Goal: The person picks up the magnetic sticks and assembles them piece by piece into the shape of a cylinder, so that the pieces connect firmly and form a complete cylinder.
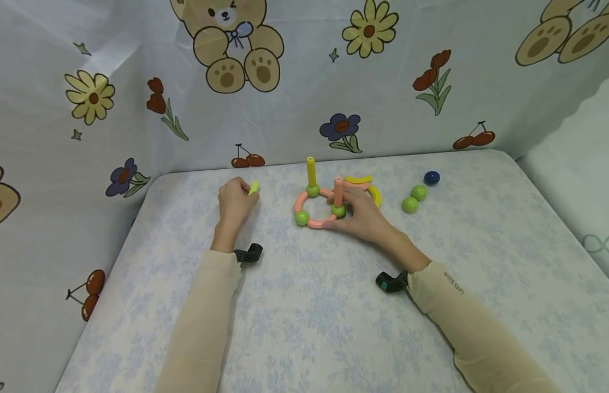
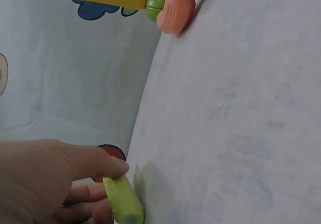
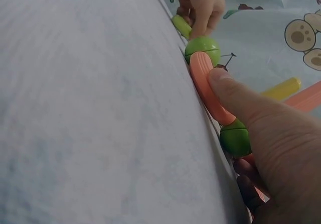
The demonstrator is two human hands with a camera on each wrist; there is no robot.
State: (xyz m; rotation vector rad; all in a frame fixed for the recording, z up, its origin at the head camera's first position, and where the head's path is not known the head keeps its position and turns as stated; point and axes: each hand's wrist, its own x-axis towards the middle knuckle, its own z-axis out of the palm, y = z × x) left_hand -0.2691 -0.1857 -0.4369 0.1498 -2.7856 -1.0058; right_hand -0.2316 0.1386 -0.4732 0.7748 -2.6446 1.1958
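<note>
My left hand [image 1: 235,204] pinches a short yellow-green rod [image 2: 123,199] between thumb and fingers, low over the table left of the ring. To its right lies a ring of curved pink pieces [image 1: 300,202] joined by green balls [image 1: 302,218]. A yellow rod [image 1: 311,172] stands upright on the back ball, and a straight pink rod [image 1: 338,191] rises from the right one. My right hand [image 1: 367,215] grips the ring's right side. In the right wrist view, its thumb presses the front pink piece [image 3: 205,86] while the other fingers are partly hidden behind the ring.
Behind the right hand lie curved yellow pieces [image 1: 358,179] and a curved pink piece [image 1: 355,186]. Farther right sit two loose green balls [image 1: 419,192] and a dark blue ball [image 1: 431,178]. A patterned cloth [image 1: 294,120] hangs along the table's back edge.
</note>
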